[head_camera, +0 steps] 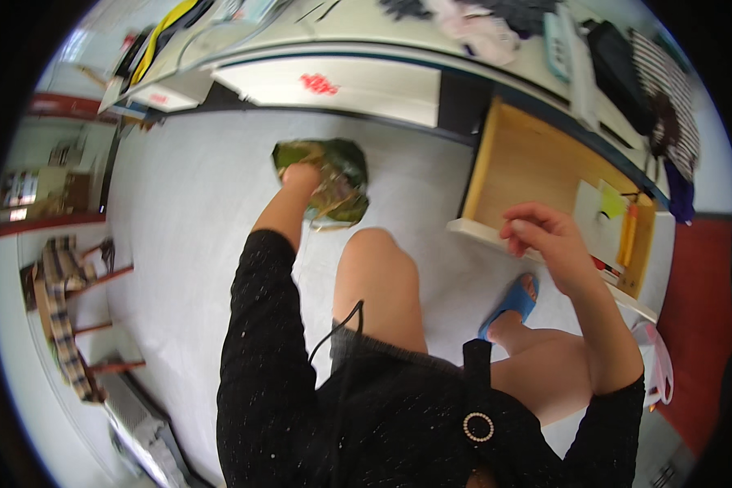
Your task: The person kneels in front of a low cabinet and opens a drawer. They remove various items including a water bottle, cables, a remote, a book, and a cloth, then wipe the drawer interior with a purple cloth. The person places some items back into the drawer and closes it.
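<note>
My left hand (pixel 303 177) is closed on the rim of a green, crinkled plastic bag (pixel 344 171), which hangs or stands over the pale floor in front of my knee. What the bag holds cannot be made out. My right hand (pixel 534 230), fingers loosely curled and apart, is over the front edge of a pulled-out wooden drawer (pixel 518 158) and holds nothing. Inside the drawer, at its right side, lie a white sheet or board (pixel 587 210), a yellow-green paper piece (pixel 612 201) and orange-yellow stick-like items (pixel 628 235).
Above runs a long desk (pixel 366 27) with cloths, a striped fabric (pixel 662 91) and a black case (pixel 619 73). White drawer fronts (pixel 378 91) with red marks lie below it. A checked chair (pixel 67 262) stands left; a plastic bag (pixel 656 360) is at the right.
</note>
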The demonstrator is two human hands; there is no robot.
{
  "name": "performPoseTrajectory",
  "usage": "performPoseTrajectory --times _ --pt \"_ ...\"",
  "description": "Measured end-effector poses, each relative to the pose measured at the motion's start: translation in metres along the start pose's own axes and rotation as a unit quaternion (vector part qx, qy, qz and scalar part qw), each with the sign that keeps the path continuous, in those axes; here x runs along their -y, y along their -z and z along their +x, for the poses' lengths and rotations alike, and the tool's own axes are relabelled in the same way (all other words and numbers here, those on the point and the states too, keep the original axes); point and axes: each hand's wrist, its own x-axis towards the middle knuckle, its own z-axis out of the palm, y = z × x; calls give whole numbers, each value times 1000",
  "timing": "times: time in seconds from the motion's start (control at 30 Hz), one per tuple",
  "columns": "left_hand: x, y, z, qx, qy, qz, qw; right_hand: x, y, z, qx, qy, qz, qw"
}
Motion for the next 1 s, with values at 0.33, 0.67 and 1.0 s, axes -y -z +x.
performPoseTrajectory --times 0.33,0.67,1.0 --pt "-5 2 -20 48 3 -13 999 7 2 0 -4 -27 10 1000" --pt "18 42 -112 -154 -59 -362 918 2 4 6 -16 -48 33 998" --pt "57 290 -162 -282 -152 -722 613 5 9 8 7 -49 -4 999"
